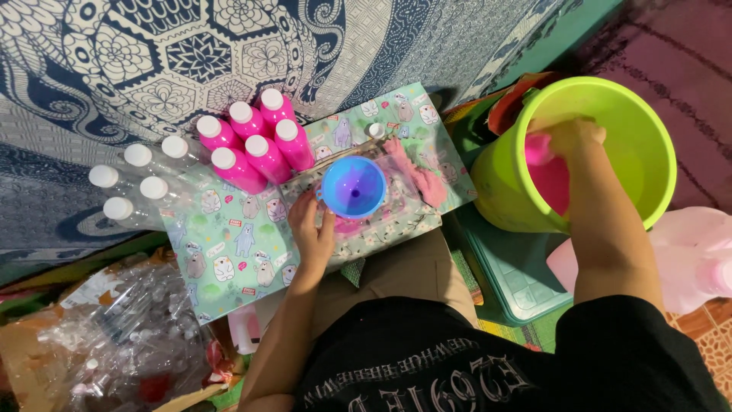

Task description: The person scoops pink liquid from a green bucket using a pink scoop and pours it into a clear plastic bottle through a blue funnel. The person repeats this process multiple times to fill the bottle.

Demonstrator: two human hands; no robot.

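Black shirt (457, 366) fills the near edge, and both forearms reach out from it. Left hand (313, 233) lies on the patterned board, fingers loosely curled against the near rim of the blue funnel (353, 187), steadying it rather than clamping it; pink liquid shows at the funnel's throat, and what it stands in is hidden. Right hand (572, 137) is down inside the green bucket (648, 145), closed round a pink scoop (540, 149) over the pink liquid there. Beyond the left hand and to its left stand six filled pink bottles (252, 145), with clear capped bottles (130, 183) further left.

By my judgement this is the dipping step of a fill. The next move calls for lifting the scoop level, carrying it across to the funnel without drips, and pouring slowly while the left hand keeps the funnel upright.
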